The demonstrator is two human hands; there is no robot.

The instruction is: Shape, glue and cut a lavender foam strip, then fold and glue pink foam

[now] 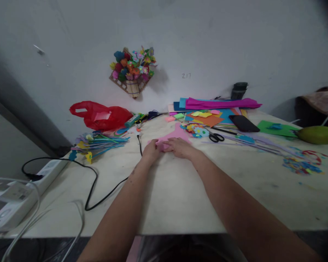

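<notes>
Bare forearms (226, 196) cross the bench (177, 203) | left hand (152, 150) pinches pink sheet (177, 132), mid-bench; right hand (179, 147) lies on it, grip unclear | step: apparently folding | next: likely calls for aligned edges, steady pressure

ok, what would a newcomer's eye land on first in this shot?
Probably the multicoloured flower bouquet, mounted on the wall above the table. Next, the glossy red plastic bag at the table's back left. Then the left hand and right hand on pink paper, mid-frame.
</notes>
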